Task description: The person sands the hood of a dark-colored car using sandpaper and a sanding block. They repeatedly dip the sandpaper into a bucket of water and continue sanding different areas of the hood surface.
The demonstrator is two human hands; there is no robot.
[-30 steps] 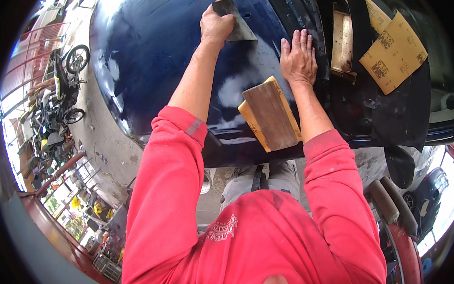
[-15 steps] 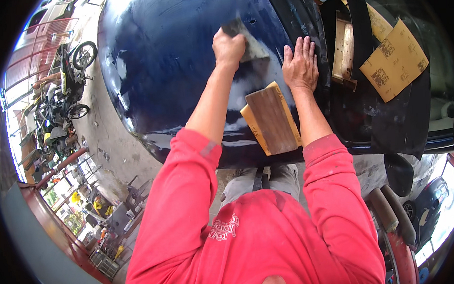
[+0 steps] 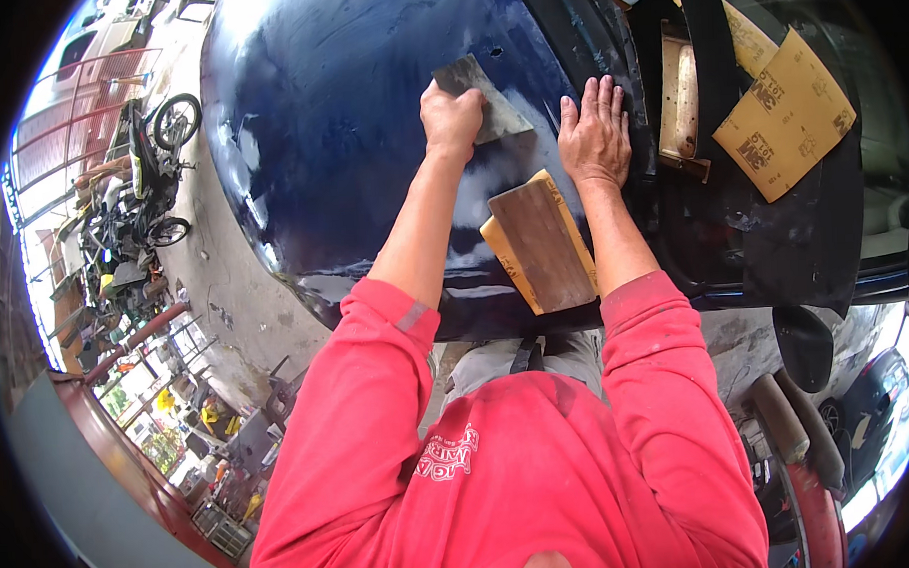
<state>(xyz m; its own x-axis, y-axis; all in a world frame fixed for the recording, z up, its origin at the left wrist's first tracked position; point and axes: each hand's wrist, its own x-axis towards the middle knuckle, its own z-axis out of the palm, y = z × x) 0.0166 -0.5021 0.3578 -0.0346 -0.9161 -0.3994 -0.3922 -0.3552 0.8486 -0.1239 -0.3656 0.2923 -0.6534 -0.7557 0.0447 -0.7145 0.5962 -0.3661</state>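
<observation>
My left hand (image 3: 451,121) is closed on a thin grey sheet of sandpaper (image 3: 502,114), pressed against the dark blue car hood (image 3: 350,167). The sheet sticks out to the right of my fist, dark at its far end and pale with dust nearer. My right hand (image 3: 595,144) lies flat on the hood's right edge, fingers stretched forward and holding nothing. Between my forearms, a flat brown block (image 3: 543,249) rests on yellow-backed sandpaper (image 3: 514,269) on the hood. Whitish dusty patches show on the paint around it.
At the right, a yellow sandpaper sheet (image 3: 789,117) and a worn long metal-and-wood tool (image 3: 679,101) lie on a black cover (image 3: 803,232). A motorcycle (image 3: 140,175) stands at the far left on the concrete floor (image 3: 235,302). A dark car (image 3: 879,399) is at the lower right.
My left hand has drawn slightly nearer with the sandpaper, and the sheet's angle has changed a little. My right hand stays flat in the same place. The whole view has shifted slightly.
</observation>
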